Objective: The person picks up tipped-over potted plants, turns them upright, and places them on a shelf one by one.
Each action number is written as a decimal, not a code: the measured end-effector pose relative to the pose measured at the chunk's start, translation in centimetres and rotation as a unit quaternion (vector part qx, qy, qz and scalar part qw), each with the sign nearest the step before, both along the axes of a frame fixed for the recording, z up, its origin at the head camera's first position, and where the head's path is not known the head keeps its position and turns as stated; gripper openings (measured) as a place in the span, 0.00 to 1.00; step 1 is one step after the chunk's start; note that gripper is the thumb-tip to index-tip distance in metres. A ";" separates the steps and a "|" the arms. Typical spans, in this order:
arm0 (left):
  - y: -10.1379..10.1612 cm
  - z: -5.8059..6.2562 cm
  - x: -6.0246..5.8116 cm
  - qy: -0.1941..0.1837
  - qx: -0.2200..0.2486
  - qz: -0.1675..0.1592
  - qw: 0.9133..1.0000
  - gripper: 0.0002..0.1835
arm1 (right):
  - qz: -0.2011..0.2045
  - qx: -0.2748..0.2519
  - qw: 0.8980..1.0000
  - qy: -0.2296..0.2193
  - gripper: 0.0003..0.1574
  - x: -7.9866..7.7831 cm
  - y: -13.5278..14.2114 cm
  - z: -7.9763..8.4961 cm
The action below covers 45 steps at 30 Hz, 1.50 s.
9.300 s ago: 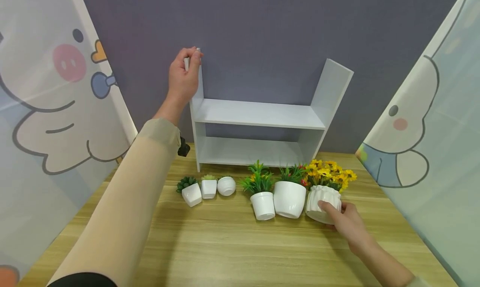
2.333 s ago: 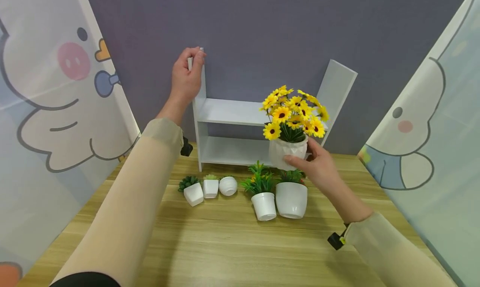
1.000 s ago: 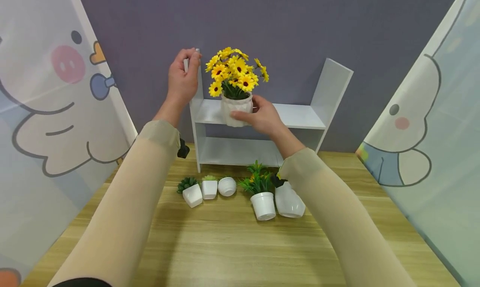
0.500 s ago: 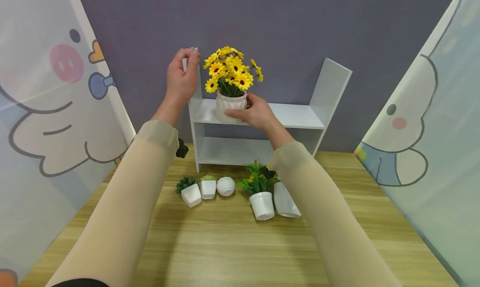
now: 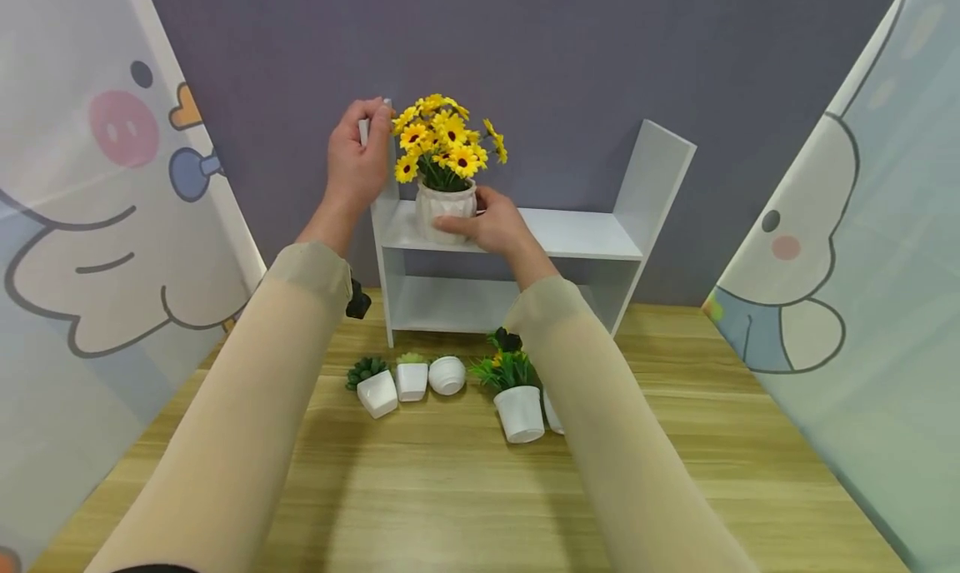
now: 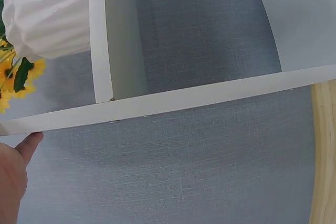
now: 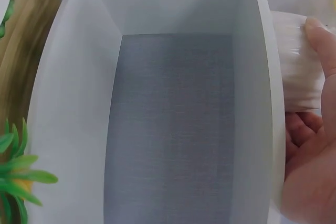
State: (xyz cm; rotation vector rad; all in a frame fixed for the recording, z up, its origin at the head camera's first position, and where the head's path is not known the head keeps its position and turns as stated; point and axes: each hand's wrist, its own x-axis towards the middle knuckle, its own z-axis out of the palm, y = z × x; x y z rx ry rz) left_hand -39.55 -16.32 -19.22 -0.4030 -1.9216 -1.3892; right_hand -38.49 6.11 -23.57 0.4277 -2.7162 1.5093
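My right hand [image 5: 498,223] holds a white ribbed flowerpot [image 5: 427,211] of yellow daisy-like flowers [image 5: 447,136], thumb across its front. The pot stands upright at the left part of the upper board of a white two-tier shelf [image 5: 577,233]. In the right wrist view the pot's base [image 7: 296,93] is right beside the board, with my fingers curled round it. My left hand [image 5: 358,156] grips the top of the shelf's left side panel, fingers over its edge. The left wrist view shows that panel [image 6: 184,98] with a fingertip against it.
On the wooden table before the shelf lie small white pots: a dark green succulent [image 5: 377,394], a pale succulent [image 5: 412,381] and a round pot [image 5: 447,375]. Further right lies a leafy plant pot [image 5: 519,415]; another white pot [image 5: 553,415] is mostly behind my right sleeve.
My right hand has lifted the flowerpot from the right end of the table row, carried it left and brought it onto the upper board. My left hand keeps its grip on the shelf.
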 end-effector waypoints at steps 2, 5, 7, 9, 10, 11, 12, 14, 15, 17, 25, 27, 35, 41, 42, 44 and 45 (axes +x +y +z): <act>0.0 0.0 0.0 0.002 0.000 -0.002 1.000 0.15 | -0.003 -0.006 1.000 -0.001 0.58 0.0 -0.1 -0.1; -0.2 0.1 -0.1 0.008 0.004 -0.005 1.000 0.17 | -0.002 -0.018 1.000 -0.002 0.59 -0.1 -0.4 -0.2; -0.5 0.1 -0.1 0.010 0.006 -0.001 1.000 0.19 | 0.002 -0.023 1.000 0.000 0.59 -0.1 -0.6 -0.3; -0.7 0.1 -0.1 0.010 0.008 0.004 1.000 0.21 | 0.006 -0.024 1.000 0.002 0.59 -0.1 -0.9 -0.3; -0.8 0.0 -0.1 0.010 0.008 0.006 1.000 0.21 | 0.008 -0.024 1.000 0.001 0.59 -0.1 -1.0 -0.4; -1.0 0.0 -0.1 0.010 0.007 0.009 1.000 0.21 | 0.010 -0.023 1.000 0.001 0.59 -0.2 -1.1 -0.4; -1.0 0.0 -0.1 0.010 0.007 0.009 1.000 0.22 | 0.010 -0.023 1.000 0.000 0.60 -0.2 -1.2 -0.5; -1.2 0.0 -0.1 0.009 0.006 0.008 1.000 0.22 | 0.008 -0.024 1.000 -0.002 0.60 -0.2 -1.3 -0.5; -1.2 0.0 -0.1 0.009 0.007 0.006 1.000 0.22 | 0.008 -0.025 1.000 -0.002 0.61 -0.2 -1.4 -0.5; -1.3 0.0 -0.1 0.010 0.008 0.004 1.000 0.21 | 0.009 -0.026 1.000 0.001 0.61 -0.1 -1.4 -0.6; -1.5 -0.1 0.0 0.012 0.007 0.002 1.000 0.17 | -0.007 -0.003 1.000 0.002 0.59 0.0 -1.4 -0.6; -1.5 -0.1 0.0 0.012 0.009 0.000 1.000 0.17 | -0.011 -0.001 1.000 0.002 0.59 0.0 -1.4 -0.6; -1.5 -0.1 0.0 0.005 0.007 0.001 1.000 0.17 | -0.018 0.010 1.000 0.010 0.59 -0.2 -1.5 -0.9; -1.6 -0.2 0.0 0.005 0.010 -0.001 1.000 0.16 | -0.027 0.025 0.999 0.018 0.60 -0.2 -1.8 -1.0; -1.6 -0.2 0.0 0.006 0.010 -0.001 1.000 0.16 | -0.028 0.028 0.999 0.019 0.60 -0.1 -1.8 -1.0; -1.6 -0.2 0.0 0.007 0.009 -0.001 1.000 0.14 | -0.031 0.032 0.999 0.020 0.60 -0.1 -1.8 -1.0; -1.6 -0.2 0.0 0.009 0.009 -0.001 1.000 0.14 | -0.033 0.034 0.999 0.021 0.60 -0.1 -1.8 -1.0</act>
